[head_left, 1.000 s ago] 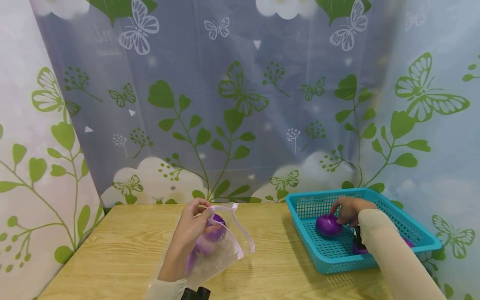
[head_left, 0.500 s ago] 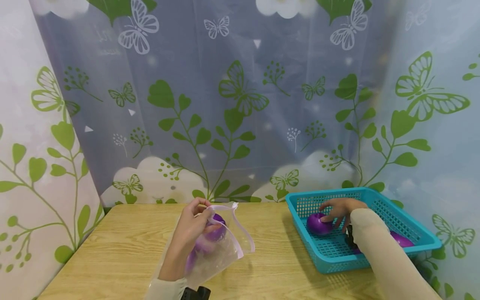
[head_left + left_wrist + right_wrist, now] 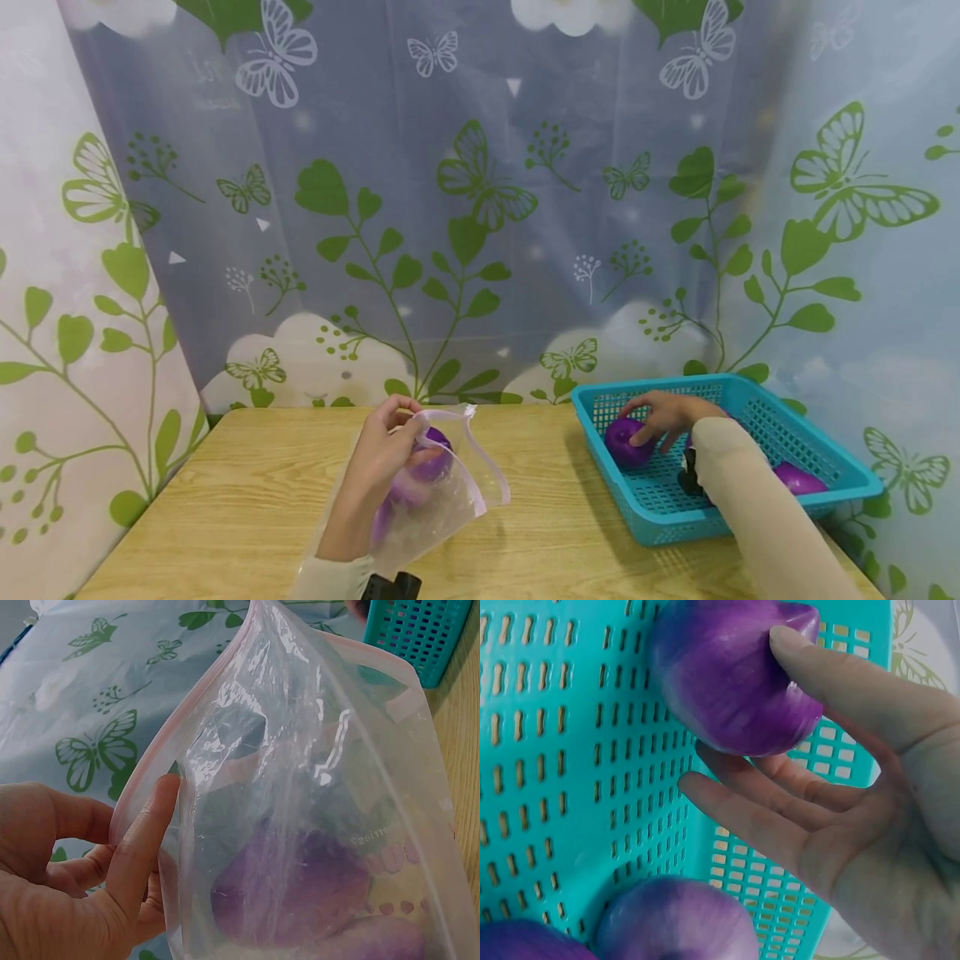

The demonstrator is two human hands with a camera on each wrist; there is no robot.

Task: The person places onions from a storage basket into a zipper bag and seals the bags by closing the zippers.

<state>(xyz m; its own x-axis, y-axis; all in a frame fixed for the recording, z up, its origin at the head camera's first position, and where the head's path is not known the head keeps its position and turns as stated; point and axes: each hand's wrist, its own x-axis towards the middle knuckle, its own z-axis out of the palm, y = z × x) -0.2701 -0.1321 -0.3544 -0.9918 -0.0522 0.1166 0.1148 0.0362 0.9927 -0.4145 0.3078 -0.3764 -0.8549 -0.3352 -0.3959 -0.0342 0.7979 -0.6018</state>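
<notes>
My left hand [image 3: 382, 454] pinches the rim of a clear zip-top bag [image 3: 292, 750] between thumb and fingers. Through the plastic show purple onions [image 3: 292, 885], low in the bag; their number is hard to tell. Inside the blue-green basket [image 3: 678, 533], my right hand [image 3: 663, 417] grips a glossy purple onion [image 3: 735, 675], thumb on its top near the pointed tip and fingers curled beneath it. This onion sits by the basket's left wall in the head view.
Other onions lie in the basket: one [image 3: 679, 919] below my right hand in the right wrist view, another [image 3: 798, 479] by the right wall. The basket stands on the right of a wooden table [image 3: 540, 467]. A patterned curtain [image 3: 480, 250] hangs behind.
My right hand has moved left inside the basket, and the onion at its fingers has shifted left with it. The left hand and the bag have stayed in place.
</notes>
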